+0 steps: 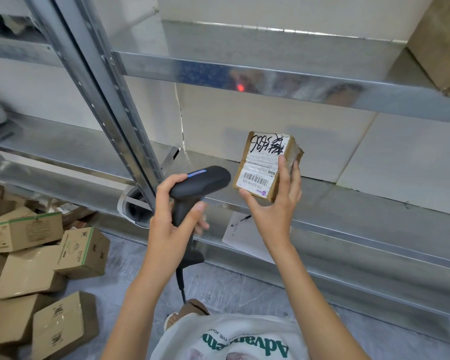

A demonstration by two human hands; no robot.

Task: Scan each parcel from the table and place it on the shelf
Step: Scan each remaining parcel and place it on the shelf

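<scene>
A small brown parcel (261, 162) with a white barcode label and black handwriting is held up in front of the metal shelf (348, 203). My right hand (276, 203) grips its lower right corner, thumb on the label. My left hand (172, 216) holds the handle of a black barcode scanner (200, 183), whose head points right toward the parcel. A blue light glows on the scanner's top. A red dot shows on the front rail of the upper shelf (240, 87).
Several cardboard boxes (37, 268) lie piled on the floor at lower left. A shelf upright (109, 100) stands just left of the scanner. A brown box (442, 42) sits on the upper shelf at right. A sheet of paper (240, 233) lies on a lower shelf.
</scene>
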